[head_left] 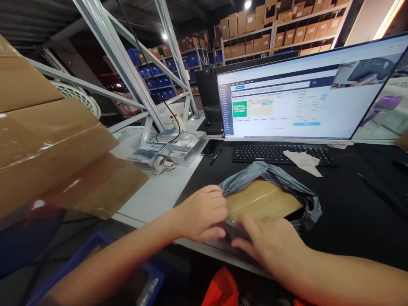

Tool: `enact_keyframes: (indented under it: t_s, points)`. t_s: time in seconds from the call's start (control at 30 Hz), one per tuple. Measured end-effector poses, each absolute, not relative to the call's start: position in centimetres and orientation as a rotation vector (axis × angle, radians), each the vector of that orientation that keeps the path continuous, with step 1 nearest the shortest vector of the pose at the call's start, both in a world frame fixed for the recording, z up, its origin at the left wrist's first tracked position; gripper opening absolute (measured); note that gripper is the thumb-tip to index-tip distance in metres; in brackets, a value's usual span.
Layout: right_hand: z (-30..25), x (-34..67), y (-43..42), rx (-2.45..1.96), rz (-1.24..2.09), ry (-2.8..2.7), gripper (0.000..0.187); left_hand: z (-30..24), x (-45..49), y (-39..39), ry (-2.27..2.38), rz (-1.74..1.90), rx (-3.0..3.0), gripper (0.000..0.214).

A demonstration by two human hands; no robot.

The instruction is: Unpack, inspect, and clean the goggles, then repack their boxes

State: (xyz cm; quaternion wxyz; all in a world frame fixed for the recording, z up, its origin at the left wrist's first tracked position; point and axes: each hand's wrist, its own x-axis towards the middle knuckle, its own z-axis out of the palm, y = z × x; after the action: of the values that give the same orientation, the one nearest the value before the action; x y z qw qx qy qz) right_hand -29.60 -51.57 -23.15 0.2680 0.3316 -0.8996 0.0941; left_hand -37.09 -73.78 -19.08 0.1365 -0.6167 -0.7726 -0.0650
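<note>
A small brown cardboard box (259, 199) sealed with clear tape sits partly inside a grey plastic mailer bag (280, 178) on the black desk mat (350, 204). My left hand (202, 212) is curled around the bag's near left edge, fingers closed on the plastic beside the box. My right hand (270, 244) lies on the near side of the package, fingers stretched towards the left and pressing the bag's edge down.
A black keyboard (270, 153) with a crumpled white paper (302, 161) on it lies behind the package, under a wide monitor (302, 93). A grey tray (178, 146) of small items and a pen (216, 156) are at left. A taped cardboard box (47, 140) looms near left. A blue bin (95, 255) sits below.
</note>
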Motion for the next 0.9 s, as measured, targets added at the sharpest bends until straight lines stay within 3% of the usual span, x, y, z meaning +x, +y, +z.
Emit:
enact_keyframes:
  t_s: [0.13,0.3,0.43,0.57,0.73,0.83,0.9]
  points:
    - [-23.6,-29.1,-50.5,1.172,0.304,-2.205,0.034,-20.7,-36.8,-73.9,-2.16,-0.176,-1.93,0.054]
    - [-24.1,-28.7,-47.6,1.39,0.108,-2.181,0.019,-23.9,-38.0,-76.3,-2.203,-0.256,-1.936,0.053]
    - [-26.2,-28.6,-43.8,1.452,0.048,-2.29,0.03,-26.5,-40.2,-80.7,-2.229,-0.169,-1.432,0.063]
    - [-27.4,-29.2,-42.5,1.49,0.207,-2.353,0.036,-28.6,-40.7,-80.7,-2.238,-0.233,-1.571,0.06]
    - [-26.3,-30.7,-42.4,1.16,0.401,-2.449,0.034,-28.2,-41.6,-76.2,-2.527,-0.833,-1.059,0.036]
    - [-25.8,-31.7,-42.5,0.92,0.15,-2.456,0.024,-26.5,-43.6,-74.0,-2.584,-0.955,-1.04,0.033]
    - [-25.5,-32.6,-42.8,0.721,-0.08,-2.461,0.035,-25.3,-45.3,-72.7,-2.543,-0.98,-1.106,0.034]
